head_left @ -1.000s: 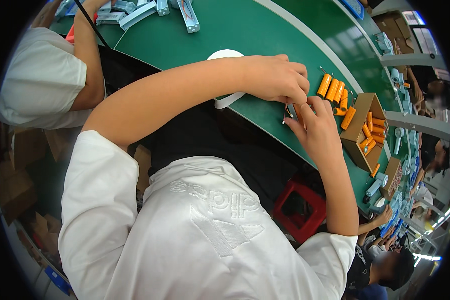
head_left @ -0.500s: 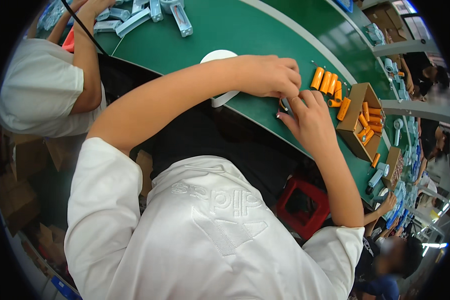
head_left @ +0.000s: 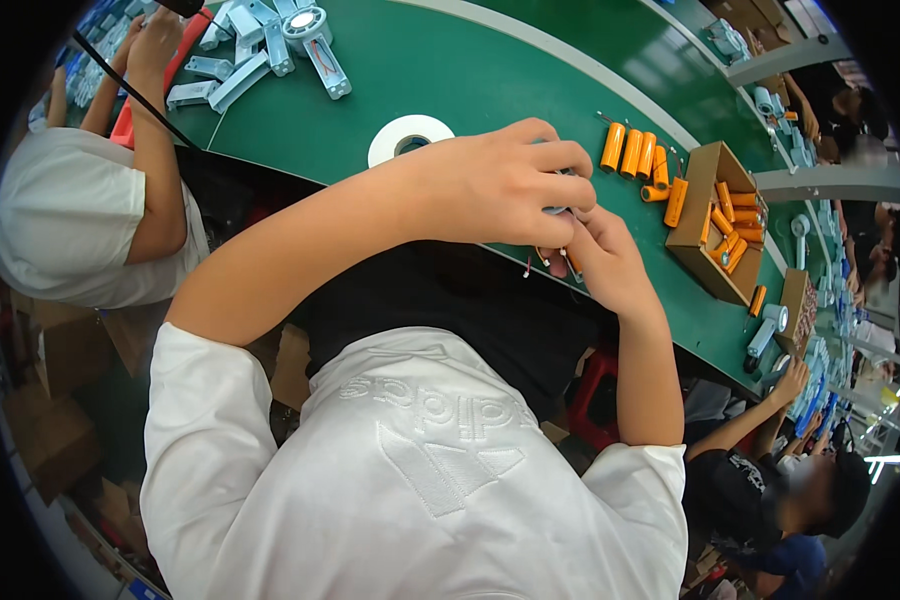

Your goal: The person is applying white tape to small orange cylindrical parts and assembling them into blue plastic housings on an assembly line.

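My left hand (head_left: 515, 185) arches over my right hand (head_left: 610, 258) near the table's front edge, fingers of both bent and closed together. Between them is a small wired part, mostly hidden by the fingers. Thin wires (head_left: 543, 257) with small pale connector ends hang out below the left fingers. A glimpse of pale blue-grey shows in the gap between the fingers, too small to name. Just beyond my left wrist lies a white roll (head_left: 382, 146) with a dark core. Several orange cylindrical batteries (head_left: 631, 154) with wires lie beyond my right hand.
To the right, an open cardboard box (head_left: 697, 225) holds more orange batteries. Light blue fan housings (head_left: 276, 50) lie at the far left of the green table (head_left: 450, 70). A co-worker's arm (head_left: 150, 100) is on the left; a red stool (head_left: 592, 398) stands below the table.
Both hands have drawn nearer to my body, and the left has turned over with its back now uppermost. Wires now dangle below the fingers. The view has shifted slightly, showing more of the white roll.
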A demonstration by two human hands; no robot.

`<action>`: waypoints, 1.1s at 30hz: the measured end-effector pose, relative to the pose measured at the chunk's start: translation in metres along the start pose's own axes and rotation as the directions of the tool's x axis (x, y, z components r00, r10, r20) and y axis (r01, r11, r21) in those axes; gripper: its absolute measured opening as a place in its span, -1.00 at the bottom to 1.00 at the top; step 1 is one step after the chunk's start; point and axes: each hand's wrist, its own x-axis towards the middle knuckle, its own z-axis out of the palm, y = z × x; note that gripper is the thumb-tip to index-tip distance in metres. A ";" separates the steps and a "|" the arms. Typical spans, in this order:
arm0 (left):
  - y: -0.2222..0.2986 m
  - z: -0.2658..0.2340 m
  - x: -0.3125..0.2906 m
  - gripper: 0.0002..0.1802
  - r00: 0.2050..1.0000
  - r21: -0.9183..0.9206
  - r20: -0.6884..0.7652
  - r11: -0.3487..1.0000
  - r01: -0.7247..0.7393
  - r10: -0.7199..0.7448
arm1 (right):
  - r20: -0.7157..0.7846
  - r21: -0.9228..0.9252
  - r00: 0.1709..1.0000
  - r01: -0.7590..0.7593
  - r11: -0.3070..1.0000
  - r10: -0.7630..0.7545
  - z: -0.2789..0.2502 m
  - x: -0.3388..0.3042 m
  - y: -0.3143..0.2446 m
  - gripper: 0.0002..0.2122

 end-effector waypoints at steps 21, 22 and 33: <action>0.021 -0.013 -0.007 -0.75 0.977 0.088 -0.005 0.973 0.212 -0.213 | -0.240 0.368 0.964 0.199 0.908 -0.114 -0.015 -0.016 0.031 -0.73; 0.026 -0.009 -0.012 -0.77 0.964 0.097 -0.017 0.959 0.265 -0.264 | -0.225 0.421 0.966 0.213 0.882 -0.126 -0.010 -0.019 0.035 -0.71; 0.086 0.060 -0.033 -0.76 0.760 0.044 -0.457 0.842 0.537 -0.461 | -0.485 0.489 0.852 0.452 0.746 -0.198 0.044 -0.004 0.041 -0.57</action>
